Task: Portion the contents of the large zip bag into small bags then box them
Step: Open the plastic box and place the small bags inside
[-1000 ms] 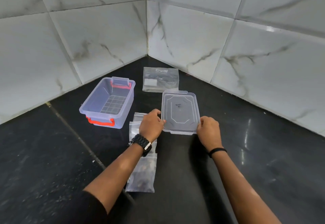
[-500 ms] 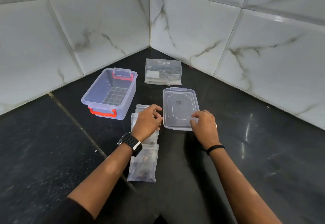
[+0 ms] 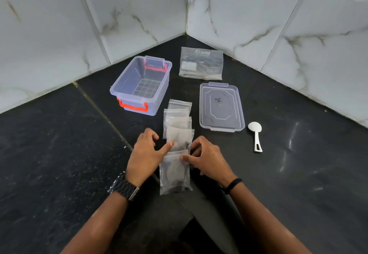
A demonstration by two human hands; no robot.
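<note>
The box (image 3: 140, 86) is open on top. Bare floor (image 3: 59, 144) lies left of it. The lid (image 3: 221, 107), spoon (image 3: 255, 134) and big bag (image 3: 201, 63) crowd the right; the walls (image 3: 129, 10) seem close behind.

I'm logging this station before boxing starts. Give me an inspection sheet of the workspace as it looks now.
Surface: black stone floor, glossy, pale specks.
Job's things: small bags in an overlapping row, the near ones with dark contents; large zip bag flat near the corner; box open, nothing in it; lid flat beside the bags.
Clutter: white scoop right of the lid.
Hands: left hand and right hand both at the near bags, fingertips touching.
Cables: nothing seen.
Surroundings: marble-look tiled walls meeting in a corner.
</note>
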